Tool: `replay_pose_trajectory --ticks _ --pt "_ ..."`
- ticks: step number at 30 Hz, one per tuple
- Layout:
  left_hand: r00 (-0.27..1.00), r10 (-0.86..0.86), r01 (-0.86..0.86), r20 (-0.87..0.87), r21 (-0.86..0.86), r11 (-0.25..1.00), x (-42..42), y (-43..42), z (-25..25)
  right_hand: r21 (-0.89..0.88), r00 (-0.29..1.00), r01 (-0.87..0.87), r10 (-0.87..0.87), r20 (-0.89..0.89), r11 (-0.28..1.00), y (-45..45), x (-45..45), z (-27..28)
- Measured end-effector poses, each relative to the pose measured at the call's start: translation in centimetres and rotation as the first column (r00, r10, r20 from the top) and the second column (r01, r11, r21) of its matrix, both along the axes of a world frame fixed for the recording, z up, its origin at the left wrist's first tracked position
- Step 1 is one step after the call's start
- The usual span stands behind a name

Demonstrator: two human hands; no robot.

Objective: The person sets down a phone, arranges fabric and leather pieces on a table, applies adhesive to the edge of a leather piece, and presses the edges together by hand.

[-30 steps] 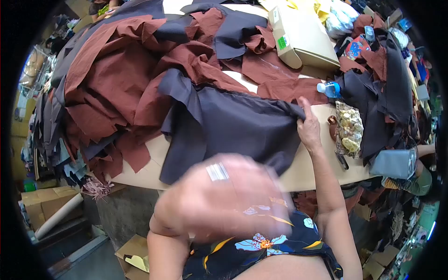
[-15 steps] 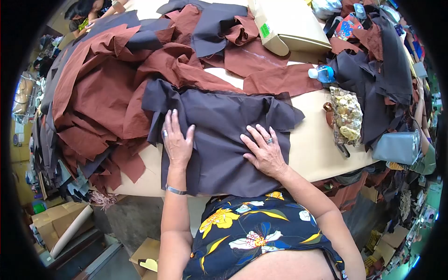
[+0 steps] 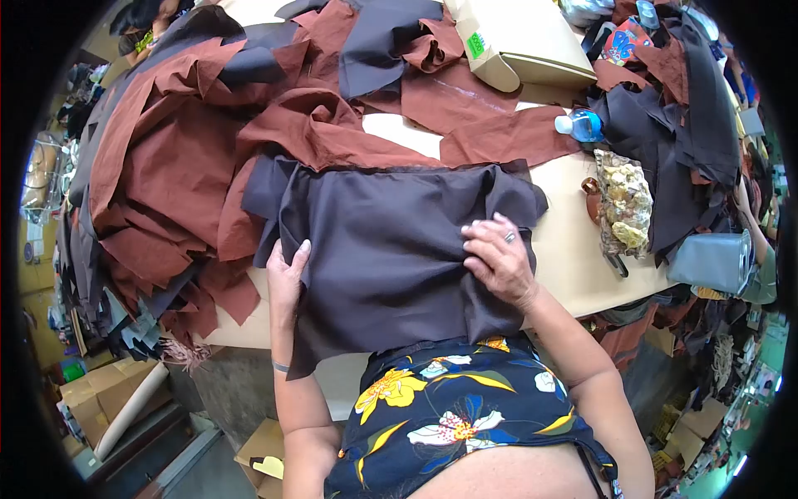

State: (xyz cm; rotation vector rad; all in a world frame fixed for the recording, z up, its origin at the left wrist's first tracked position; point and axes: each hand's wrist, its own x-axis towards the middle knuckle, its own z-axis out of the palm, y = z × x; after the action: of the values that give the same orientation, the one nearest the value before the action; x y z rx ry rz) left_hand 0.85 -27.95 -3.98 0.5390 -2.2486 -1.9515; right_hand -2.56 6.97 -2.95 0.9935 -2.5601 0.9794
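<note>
A dark grey-black cloth (image 3: 391, 241) lies wrinkled across the table's front edge, its lower part hanging toward my lap. At its left side my left hand (image 3: 287, 274) grips the cloth's edge, thumb on top and the fingers hidden beneath. My right hand (image 3: 501, 259) rests on the cloth's right part with curled fingers, pinching a raised fold. Reddish-brown cloth (image 3: 179, 179) is heaped to the left and runs behind the dark piece.
The table (image 3: 565, 241) holds a cardboard box (image 3: 532, 50), a blue-labelled bottle (image 3: 579, 125) and a clear bag of yellowish pieces (image 3: 623, 204). More dark cloth (image 3: 706, 108) and a grey plastic container (image 3: 709, 262) are at the right. Another person (image 3: 141, 29) is at the top left.
Both hands pressed flat on the cloth half a second ago. Since then my left hand has moved left and gripped the edge, and my right hand has shifted slightly right, its fingers curling.
</note>
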Motion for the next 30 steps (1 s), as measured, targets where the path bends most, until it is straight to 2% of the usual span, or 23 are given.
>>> replay_pose_trajectory --ticks 3,6,7,9,12,13,14,15,17,19,20,24,25,27,30 --pt "0.999 -0.007 0.009 0.037 -0.043 0.999 -0.2 0.3 0.9 0.006 0.976 0.168 -0.165 -0.144 0.986 -0.2 -2.7 1.7" --pt "0.998 -0.016 0.023 0.068 -0.102 0.995 -0.5 0.8 1.3 -0.001 0.928 0.356 -0.353 -0.121 0.935 0.3 -6.1 1.8" --pt "0.997 -0.016 0.025 0.076 -0.126 0.992 -0.5 0.9 1.4 -0.005 0.908 0.415 -0.414 -0.064 0.910 0.3 -7.0 1.7" --pt "0.994 -0.020 0.038 0.107 -0.168 0.985 -0.4 0.9 1.5 0.012 0.878 0.479 -0.479 -0.025 0.878 0.8 -8.5 0.2" --pt "0.995 -0.061 0.075 0.082 -0.184 0.980 -0.3 1.7 2.2 0.161 0.870 0.388 -0.419 0.260 0.907 2.2 -8.9 0.3" --pt "0.995 -0.081 0.091 0.061 -0.182 0.979 -0.3 1.9 2.5 0.193 0.869 0.384 -0.424 0.256 0.903 2.3 -8.9 0.7" --pt "0.988 -0.101 0.128 0.117 -0.252 0.959 -0.2 1.3 2.3 0.225 0.867 0.380 -0.430 0.250 0.897 2.5 -8.8 1.1" --pt "0.991 -0.096 0.114 0.095 -0.207 0.972 -0.2 0.8 2.1 0.259 0.865 0.376 -0.437 0.247 0.890 2.6 -8.6 1.5" --pt "0.995 -0.083 0.089 0.059 -0.117 0.989 -0.1 0.1 1.7 0.220 0.910 0.384 -0.408 0.071 0.897 2.7 -7.9 1.8" --pt "0.995 -0.089 0.094 0.034 -0.205 0.974 -0.2 -0.4 2.4 0.204 0.928 0.371 -0.366 -0.062 0.906 2.8 -7.1 2.1" --pt "0.996 -0.078 0.084 0.040 -0.196 0.977 -0.3 -0.7 2.4 0.205 0.936 0.352 -0.344 -0.072 0.913 2.9 -6.6 2.4" --pt "0.998 -0.004 0.014 0.057 -0.186 0.983 -0.1 -1.3 2.5 0.072 0.981 0.191 -0.193 0.017 0.979 3.2 -3.9 1.9" --pt "0.999 0.001 0.006 0.040 -0.180 0.984 -0.1 -1.6 2.2 0.103 0.986 0.158 -0.163 0.035 0.982 3.3 -3.2 1.8" --pt "1.000 0.014 -0.013 0.004 -0.165 0.986 -0.1 -2.0 1.6 0.031 0.971 0.201 -0.203 0.127 0.979 3.3 -2.2 1.4" --pt "0.995 0.020 0.029 0.098 -0.473 0.881 -0.3 -1.9 2.8 -0.056 0.933 0.298 -0.278 0.229 0.953 4.3 -2.4 0.7"
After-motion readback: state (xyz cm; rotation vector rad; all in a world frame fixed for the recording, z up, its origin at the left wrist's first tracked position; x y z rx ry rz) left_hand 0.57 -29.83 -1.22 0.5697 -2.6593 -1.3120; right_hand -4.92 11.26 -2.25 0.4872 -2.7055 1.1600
